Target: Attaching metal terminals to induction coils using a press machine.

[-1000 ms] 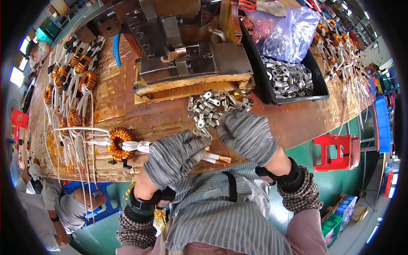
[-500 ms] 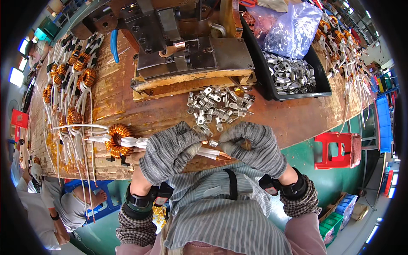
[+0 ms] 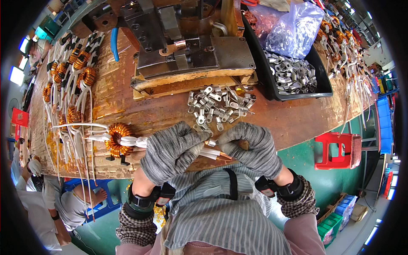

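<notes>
**Two gloved hands over a wire end at the near edge of a workbench**

The bench (image 3: 293,121) spans the view. At its far middle stands a dark metal press (image 3: 199,57); to the right of this, a black tray (image 3: 304,96) holds silver metal tips and a plastic bag (image 3: 295,32). A loose pile of similar tips (image 3: 212,104) lies between the press and the hands. Near left, a copper coil (image 3: 111,140) rests on the bench, its white-covered leads reaching the left hand.

The left hand (image 3: 170,148) appears closed on the white wires (image 3: 207,153), which emerge to its right. The right hand (image 3: 253,146) faces it with fingers curled; whether they pinch anything cannot be told.

The wires' long axis runs left to right, slanting slightly nearer at the right. Their bare copper ends (image 3: 224,157) lie just on the near side of the right fingertips, so the right hand is the closer one. A small silver sleeve (image 3: 211,143) shows between the two sets of fingertips, just far of the wires; which hand bears it is unclear.
</notes>
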Tool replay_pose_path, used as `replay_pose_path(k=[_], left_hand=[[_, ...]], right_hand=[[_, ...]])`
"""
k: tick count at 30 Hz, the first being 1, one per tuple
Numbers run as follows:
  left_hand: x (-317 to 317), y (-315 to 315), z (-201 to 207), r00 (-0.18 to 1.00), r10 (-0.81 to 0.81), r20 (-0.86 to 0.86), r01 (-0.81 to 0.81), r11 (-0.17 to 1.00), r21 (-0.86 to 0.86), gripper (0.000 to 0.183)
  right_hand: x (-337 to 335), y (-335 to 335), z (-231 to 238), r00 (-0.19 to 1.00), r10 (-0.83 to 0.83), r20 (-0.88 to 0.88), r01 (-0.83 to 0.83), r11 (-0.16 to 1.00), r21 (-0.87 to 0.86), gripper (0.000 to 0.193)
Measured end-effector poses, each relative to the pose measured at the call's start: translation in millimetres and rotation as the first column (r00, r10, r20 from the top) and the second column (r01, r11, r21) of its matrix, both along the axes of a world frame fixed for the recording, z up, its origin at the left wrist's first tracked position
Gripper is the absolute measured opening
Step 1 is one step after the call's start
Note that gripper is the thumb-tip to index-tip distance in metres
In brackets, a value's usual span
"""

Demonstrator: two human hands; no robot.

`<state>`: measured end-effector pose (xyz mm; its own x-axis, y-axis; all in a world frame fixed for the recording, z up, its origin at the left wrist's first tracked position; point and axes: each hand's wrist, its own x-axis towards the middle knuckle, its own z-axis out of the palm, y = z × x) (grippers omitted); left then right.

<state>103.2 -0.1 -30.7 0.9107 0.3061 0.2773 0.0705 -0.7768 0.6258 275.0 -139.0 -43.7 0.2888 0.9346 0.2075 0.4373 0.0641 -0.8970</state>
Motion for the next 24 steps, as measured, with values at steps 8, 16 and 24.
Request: replay_pose_path(k=[8, 16, 24], left_hand=[[1.9, 1.6, -1.7, 1.0, -0.016, -0.019, 0.018, 0.993, 0.119, 0.033], [1.2, -2.1, -5.9, 1.0, -0.007, -0.014, 0.01, 0.978, 0.207, 0.035], [-1.3, -1.3, -6.8, 1.0, -0.001, 0.005, 0.0, 0.983, 0.186, 0.039]], right_hand=[[-0.9, -1.3, -3.1, 0.999, -0.016, -0.029, 0.016, 1.0, 0.011, 0.013], [1.0, 0.3, 3.6, 0.998, 0.033, 0.045, -0.033, 0.999, 0.003, 0.013], [-2.7, 10.6, 15.4, 0.894, 0.138, 0.426, -0.169, 0.985, 0.037, 0.018]])
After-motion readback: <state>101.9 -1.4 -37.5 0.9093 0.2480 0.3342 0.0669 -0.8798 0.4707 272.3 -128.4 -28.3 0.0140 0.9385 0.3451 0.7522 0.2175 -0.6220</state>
